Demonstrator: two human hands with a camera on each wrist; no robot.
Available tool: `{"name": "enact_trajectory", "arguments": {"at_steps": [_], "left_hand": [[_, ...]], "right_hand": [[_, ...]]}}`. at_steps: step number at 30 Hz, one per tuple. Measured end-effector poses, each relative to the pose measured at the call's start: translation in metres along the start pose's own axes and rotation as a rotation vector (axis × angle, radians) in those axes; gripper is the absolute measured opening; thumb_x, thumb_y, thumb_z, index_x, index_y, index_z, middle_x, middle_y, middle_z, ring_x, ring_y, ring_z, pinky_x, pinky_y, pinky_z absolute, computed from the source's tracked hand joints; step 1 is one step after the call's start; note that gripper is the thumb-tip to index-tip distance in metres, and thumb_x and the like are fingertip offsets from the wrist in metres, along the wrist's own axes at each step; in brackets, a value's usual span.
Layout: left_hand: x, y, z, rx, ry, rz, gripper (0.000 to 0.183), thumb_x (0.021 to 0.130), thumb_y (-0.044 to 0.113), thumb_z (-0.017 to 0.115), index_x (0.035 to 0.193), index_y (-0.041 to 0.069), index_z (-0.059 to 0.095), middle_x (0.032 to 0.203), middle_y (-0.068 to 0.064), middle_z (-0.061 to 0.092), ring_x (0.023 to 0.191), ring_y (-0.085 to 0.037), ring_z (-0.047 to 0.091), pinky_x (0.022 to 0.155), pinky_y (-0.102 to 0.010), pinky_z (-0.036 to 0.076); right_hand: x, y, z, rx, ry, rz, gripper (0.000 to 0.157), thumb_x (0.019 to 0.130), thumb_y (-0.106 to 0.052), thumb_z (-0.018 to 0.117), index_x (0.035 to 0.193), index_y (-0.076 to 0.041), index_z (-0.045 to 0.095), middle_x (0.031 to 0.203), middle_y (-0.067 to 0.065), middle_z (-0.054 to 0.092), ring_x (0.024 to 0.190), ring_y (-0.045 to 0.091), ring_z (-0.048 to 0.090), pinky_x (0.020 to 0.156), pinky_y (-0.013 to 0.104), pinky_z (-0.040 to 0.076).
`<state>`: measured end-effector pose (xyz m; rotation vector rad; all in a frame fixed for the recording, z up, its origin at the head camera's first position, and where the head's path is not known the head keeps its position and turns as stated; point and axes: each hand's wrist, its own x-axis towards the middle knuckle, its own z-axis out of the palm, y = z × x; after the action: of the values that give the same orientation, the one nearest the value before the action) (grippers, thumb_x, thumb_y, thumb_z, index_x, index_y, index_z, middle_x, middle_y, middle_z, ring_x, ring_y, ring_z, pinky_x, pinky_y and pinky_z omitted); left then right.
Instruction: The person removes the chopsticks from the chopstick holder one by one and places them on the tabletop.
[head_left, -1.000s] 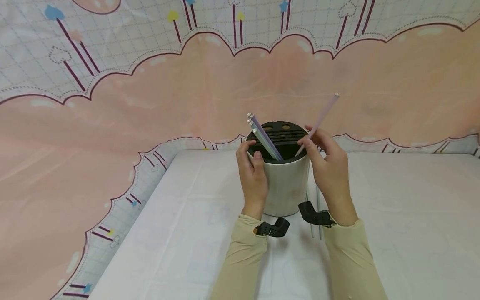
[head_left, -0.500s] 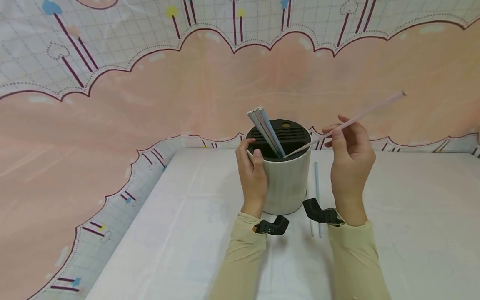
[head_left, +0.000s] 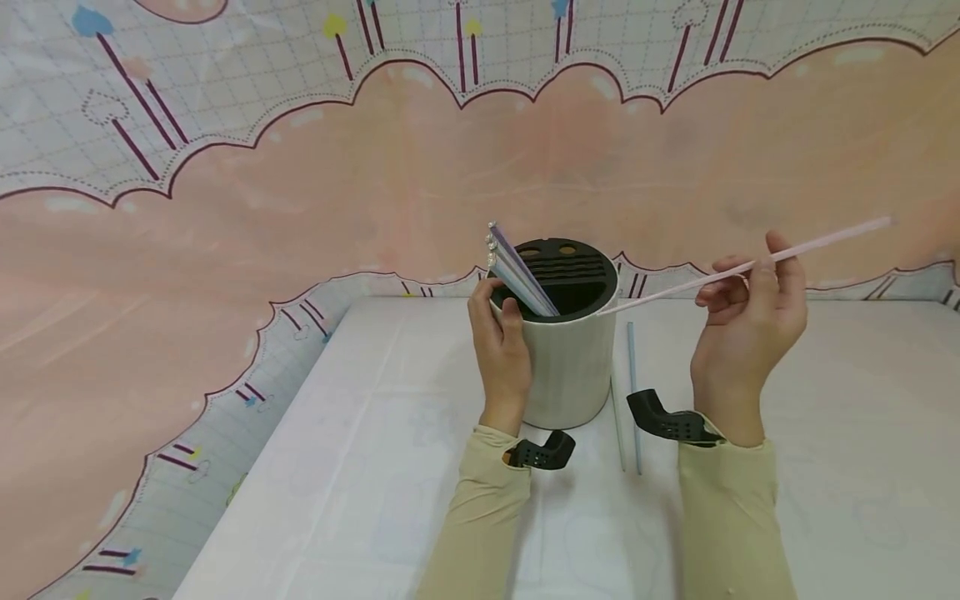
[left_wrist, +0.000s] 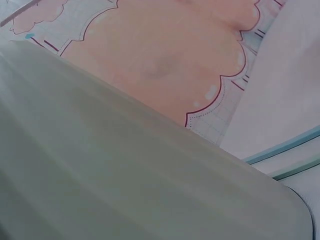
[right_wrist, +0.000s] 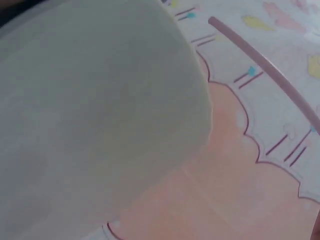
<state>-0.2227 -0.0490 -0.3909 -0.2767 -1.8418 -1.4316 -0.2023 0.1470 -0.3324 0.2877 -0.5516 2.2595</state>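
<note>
A whitish round utensil holder (head_left: 566,367) with a black slotted lid (head_left: 568,271) stands upright on the table. My left hand (head_left: 501,358) grips its left side, the thumb and fingers near the rim. Several pastel chopsticks (head_left: 521,271) lean to the left in the lid's front opening. Off to the right, my right hand (head_left: 742,333) pinches a pink chopstick (head_left: 817,242) that slants up to the right. In the right wrist view this pink chopstick (right_wrist: 265,65) shows its narrow end, apart from the holder's wall (right_wrist: 110,110).
A blue chopstick (head_left: 634,400) and a green chopstick (head_left: 618,425) lie on the white table (head_left: 360,467), just right of the holder. Behind the table hangs a peach and white patterned cloth (head_left: 420,183).
My right hand has moved right, drawing the pink chopstick out of the holder's opening and tilting it flatter. The chopsticks in the holder have shifted a little; my left hand stays put.
</note>
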Motion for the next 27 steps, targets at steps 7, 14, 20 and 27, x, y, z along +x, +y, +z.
{"name": "enact_trajectory", "arguments": {"at_steps": [7, 14, 20, 27], "left_hand": [[0.001, 0.000, -0.003, -0.004, 0.009, 0.010, 0.048, 0.091, 0.054, 0.031, 0.122, 0.017, 0.039, 0.122, 0.002, 0.039, 0.113, -0.009, 0.038, 0.098, -0.031, 0.029], [0.000, 0.001, -0.003, -0.011, 0.011, 0.015, 0.048, 0.091, 0.053, 0.031, 0.121, 0.016, 0.039, 0.124, 0.003, 0.039, 0.116, -0.009, 0.037, 0.099, -0.030, 0.028], [-0.001, 0.003, -0.003, -0.020, 0.018, 0.040, 0.044, 0.093, 0.049, 0.032, 0.121, 0.016, 0.040, 0.122, 0.002, 0.040, 0.115, -0.010, 0.037, 0.098, -0.031, 0.028], [-0.002, 0.009, -0.004, -0.025, 0.006, 0.031, 0.042, 0.094, 0.046, 0.034, 0.121, 0.015, 0.040, 0.123, -0.001, 0.040, 0.115, -0.013, 0.038, 0.099, -0.031, 0.028]], "right_hand": [[0.004, 0.010, -0.026, -0.142, -0.007, 0.177, 0.027, 0.089, -0.007, 0.053, 0.113, 0.006, 0.052, 0.066, 0.017, 0.055, 0.038, 0.017, 0.044, 0.037, 0.021, 0.038], [0.002, 0.020, -0.060, -0.499, 0.035, 0.425, 0.029, 0.091, -0.019, 0.052, 0.114, -0.004, 0.057, 0.071, 0.009, 0.053, 0.044, 0.012, 0.035, 0.038, 0.019, 0.028], [0.000, 0.027, -0.079, -0.818, 0.007, 0.565, 0.029, 0.093, -0.025, 0.048, 0.115, -0.008, 0.056, 0.074, 0.003, 0.053, 0.046, 0.010, 0.033, 0.042, 0.021, 0.028], [-0.004, 0.035, -0.093, -1.164, -0.154, 0.741, 0.038, 0.095, -0.025, 0.037, 0.125, -0.004, 0.047, 0.088, 0.006, 0.052, 0.053, 0.007, 0.037, 0.048, 0.019, 0.035]]}}
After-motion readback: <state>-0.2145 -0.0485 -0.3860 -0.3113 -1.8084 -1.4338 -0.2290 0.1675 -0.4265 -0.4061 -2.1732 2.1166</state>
